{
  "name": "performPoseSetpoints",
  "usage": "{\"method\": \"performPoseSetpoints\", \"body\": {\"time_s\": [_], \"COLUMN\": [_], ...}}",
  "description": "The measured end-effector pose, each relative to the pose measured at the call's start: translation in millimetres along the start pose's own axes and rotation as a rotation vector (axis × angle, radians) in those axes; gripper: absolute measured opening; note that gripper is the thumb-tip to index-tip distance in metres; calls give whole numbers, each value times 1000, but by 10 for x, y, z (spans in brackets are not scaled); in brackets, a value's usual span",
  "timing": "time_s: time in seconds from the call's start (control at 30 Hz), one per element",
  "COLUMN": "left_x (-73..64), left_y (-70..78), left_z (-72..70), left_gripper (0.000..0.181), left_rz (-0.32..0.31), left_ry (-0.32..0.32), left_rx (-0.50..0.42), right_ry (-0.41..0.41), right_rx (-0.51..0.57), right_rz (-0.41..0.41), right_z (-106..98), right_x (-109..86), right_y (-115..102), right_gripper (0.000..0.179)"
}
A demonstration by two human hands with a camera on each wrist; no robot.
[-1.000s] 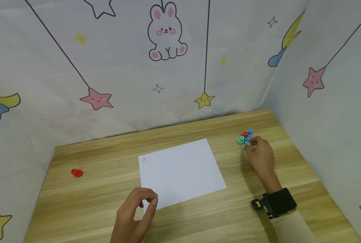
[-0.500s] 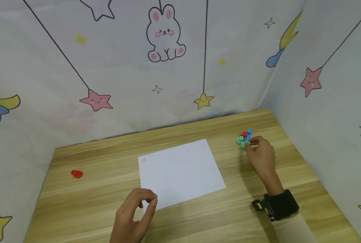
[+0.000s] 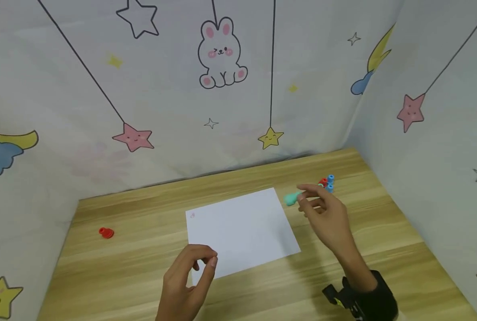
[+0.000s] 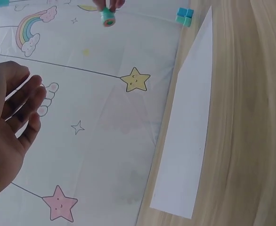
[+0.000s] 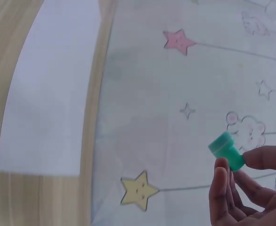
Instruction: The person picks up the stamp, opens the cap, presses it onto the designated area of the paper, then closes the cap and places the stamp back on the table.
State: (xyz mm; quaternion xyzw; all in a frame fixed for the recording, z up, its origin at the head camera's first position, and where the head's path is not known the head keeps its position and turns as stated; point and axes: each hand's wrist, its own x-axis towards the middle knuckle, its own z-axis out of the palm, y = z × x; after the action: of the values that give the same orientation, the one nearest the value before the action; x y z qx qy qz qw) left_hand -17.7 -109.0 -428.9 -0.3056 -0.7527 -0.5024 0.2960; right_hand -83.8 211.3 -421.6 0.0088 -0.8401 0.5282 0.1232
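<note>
My right hand (image 3: pixel 328 218) pinches a small green stamp (image 3: pixel 291 199) between thumb and fingertips, raised above the table just right of the paper. In the right wrist view, the stamp (image 5: pixel 226 149) tilts with its wide end up and to the left. A reddish face shows on its end in the left wrist view. My left hand (image 3: pixel 188 278) hovers over the near left corner of the white paper (image 3: pixel 242 232), fingers loosely curled and holding nothing. A small red mark (image 3: pixel 193 215) is on the paper's far left corner.
Behind my right hand stand a red stamp (image 3: pixel 323 182), a blue stamp (image 3: pixel 330 179) and another blue stamp (image 3: pixel 329 188), with a green one mostly hidden. A lone red stamp (image 3: pixel 107 232) lies at the left. Patterned cloth walls (image 3: pixel 162 89) enclose the wooden table (image 3: pixel 142 267).
My right hand has lifted the green stamp out of the cluster and carried it left toward the paper. The left hand has stayed nearly in place; the head view has shifted slightly.
</note>
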Motion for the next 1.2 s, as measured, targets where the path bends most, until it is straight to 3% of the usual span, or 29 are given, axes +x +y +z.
{"method": "performPoseSetpoints", "body": {"time_s": [0.2, 0.43, 0.7, 0.9, 1.0, 1.07, 1.2], "left_x": [14, 22, 19, 15, 4, 2, 24], "left_y": [-31, -34, -20, -24, -27, -31, -36], "left_z": [191, 337, 297, 272, 271, 279, 318], "left_gripper": [23, 38, 36, 35, 29, 21, 17], "left_rz": [-37, -94, -137, -165, -130, -73, 71], "left_ry": [3, -34, -34, -89, -126, -143, -159], "left_rx": [1, 33, 54, 43, 54, 67, 113], "right_ry": [-164, -321, -379, -363, -378, -392, -438], "right_rx": [193, 323, 421, 394, 352, 307, 200], "right_rz": [-15, -26, 35, 28, -13, -29, -41], "right_z": [284, 596, 727, 802, 835, 854, 894], "right_x": [-272, -476, -555, -605, -621, -629, -648], "right_y": [-331, -497, -539, -532, -534, -541, -561], "right_gripper": [24, 21, 20, 17, 14, 14, 39]}}
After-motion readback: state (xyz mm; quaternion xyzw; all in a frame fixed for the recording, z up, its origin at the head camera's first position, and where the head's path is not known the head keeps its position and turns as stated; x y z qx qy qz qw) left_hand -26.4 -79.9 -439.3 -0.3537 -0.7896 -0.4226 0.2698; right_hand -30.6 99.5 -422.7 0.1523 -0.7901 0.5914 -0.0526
